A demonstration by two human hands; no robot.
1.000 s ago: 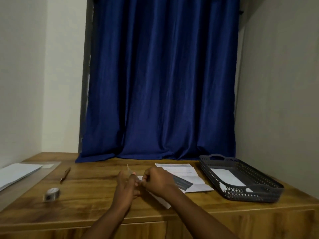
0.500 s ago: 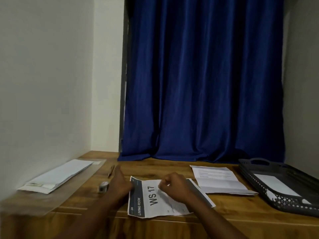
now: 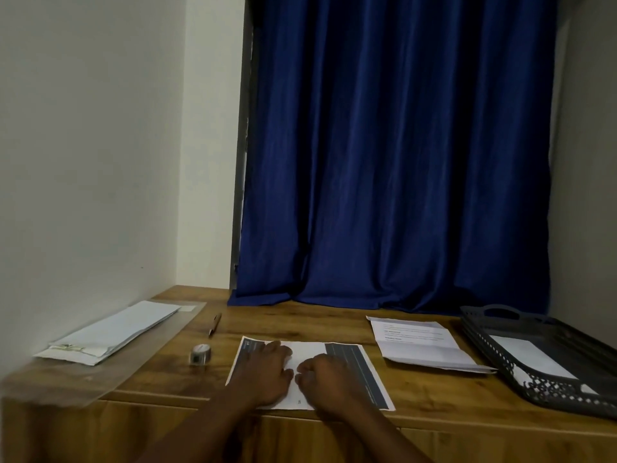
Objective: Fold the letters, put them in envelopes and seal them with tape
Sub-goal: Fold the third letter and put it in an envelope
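Note:
A white letter with dark printed bands (image 3: 350,362) lies flat at the table's front edge. My left hand (image 3: 267,372) rests palm down on its left half, fingers spread. On the middle of the sheet my right hand (image 3: 325,379) presses with curled fingers. A small roll of tape (image 3: 200,354) stands to the left of the sheet. A stack of white envelopes (image 3: 113,332) lies at the far left on a clear plastic sheet. Another folded letter (image 3: 420,342) lies to the right.
A dark mesh tray (image 3: 554,392) holding white paper sits at the right edge. A pen (image 3: 215,324) lies behind the tape. A blue curtain (image 3: 394,162) hangs behind the wooden table (image 3: 434,402), and walls close in on both sides.
The view has swung left and down. The sheet, held pinched above the table a second ago, now lies spread flat under both hands, printed side turned.

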